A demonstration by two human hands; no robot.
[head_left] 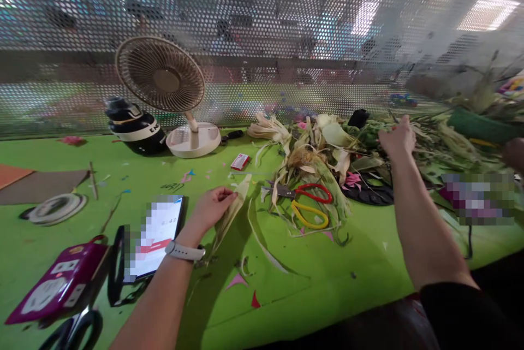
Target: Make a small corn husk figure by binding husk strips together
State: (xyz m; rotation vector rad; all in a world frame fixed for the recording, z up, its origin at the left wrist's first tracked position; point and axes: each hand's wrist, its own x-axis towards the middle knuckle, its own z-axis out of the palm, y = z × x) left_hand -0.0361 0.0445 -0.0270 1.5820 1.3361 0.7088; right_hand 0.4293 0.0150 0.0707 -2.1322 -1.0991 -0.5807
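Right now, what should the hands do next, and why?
Probably close the right hand on a husk from the pile and draw it back. That hand is stretched out over the pile, and whether it grips anything can't be told, while the left hand already pinches one husk on the table.

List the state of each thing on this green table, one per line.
left hand: pinching a corn husk strip, which lies flat on the table
right hand: reaching into the husk pile
red scissors: closed, lying flat
yellow scissors: lying flat
fan: upright
phone: screen lit
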